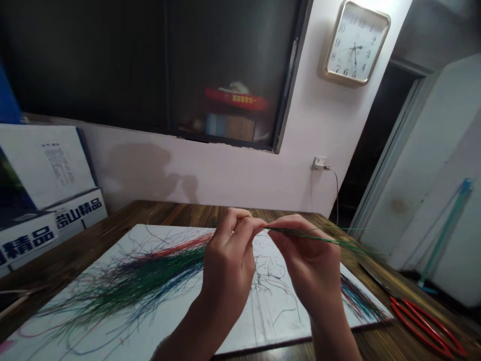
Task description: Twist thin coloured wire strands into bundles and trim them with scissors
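Observation:
A few thin green wires [300, 232] run from between my fingertips out to the right, across the back of my right hand [310, 255]. My left hand [231, 255] pinches the near end of these strands with thumb and forefinger. Closed too, my right hand meets the left at the fingertips and grips the same wires. Both hands are raised over a white board [270, 321]. Left of them lies a big loose bundle of green, red and blue wires [150, 276], partly hidden by my left hand. My right forearm partly covers a smaller bundle of coloured wires [358, 301].
Red-handled scissors [428, 326] lie on the wooden table [176, 213] at the right. Short wire scraps [268, 276] litter the board's middle. Printed boxes [48, 175] stand at the left. Behind are a wall with a clock [356, 45] and a socket [320, 163].

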The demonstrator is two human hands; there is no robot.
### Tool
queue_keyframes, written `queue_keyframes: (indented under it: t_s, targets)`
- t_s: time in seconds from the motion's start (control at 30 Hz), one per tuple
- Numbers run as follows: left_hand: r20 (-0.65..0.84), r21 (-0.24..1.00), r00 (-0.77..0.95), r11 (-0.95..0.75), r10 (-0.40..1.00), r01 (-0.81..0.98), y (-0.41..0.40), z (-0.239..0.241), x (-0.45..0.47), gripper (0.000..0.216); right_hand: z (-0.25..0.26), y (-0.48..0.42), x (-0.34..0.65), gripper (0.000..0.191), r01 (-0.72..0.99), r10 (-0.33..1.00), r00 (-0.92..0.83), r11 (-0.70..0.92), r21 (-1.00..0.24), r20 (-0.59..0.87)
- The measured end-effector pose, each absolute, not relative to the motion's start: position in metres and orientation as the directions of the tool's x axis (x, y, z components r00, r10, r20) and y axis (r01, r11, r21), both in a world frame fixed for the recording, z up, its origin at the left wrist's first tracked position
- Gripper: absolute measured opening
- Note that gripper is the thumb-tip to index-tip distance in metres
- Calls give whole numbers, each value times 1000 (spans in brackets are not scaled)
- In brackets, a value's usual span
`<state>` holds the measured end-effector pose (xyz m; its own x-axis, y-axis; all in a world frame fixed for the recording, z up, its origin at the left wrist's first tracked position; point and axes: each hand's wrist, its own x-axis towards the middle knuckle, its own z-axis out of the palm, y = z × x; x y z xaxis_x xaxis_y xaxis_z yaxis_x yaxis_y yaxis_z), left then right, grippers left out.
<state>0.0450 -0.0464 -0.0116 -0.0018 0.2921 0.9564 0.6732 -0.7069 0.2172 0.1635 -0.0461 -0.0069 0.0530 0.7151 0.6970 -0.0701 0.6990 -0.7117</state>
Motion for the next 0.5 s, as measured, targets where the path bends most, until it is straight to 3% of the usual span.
queue_keyframes:
  t_s: [0.13, 0.3, 0.5]
  targets:
    - [959, 217, -7, -722, 282, 657, -48, -11, 46, 19, -9, -45, 163, 9, -111, 744, 98, 668, -736, 661]
    - [904, 378, -63, -722, 423, 580, -54, -10, 47, 18, -11, -44, 164, 14, -237, 809, 80, 583, -777, 582]
    - [871, 463, -83, -752, 485, 470, -55, -4, 45, 20, -11, -40, 169, 7, -263, 810, 8, 568, -780, 587]
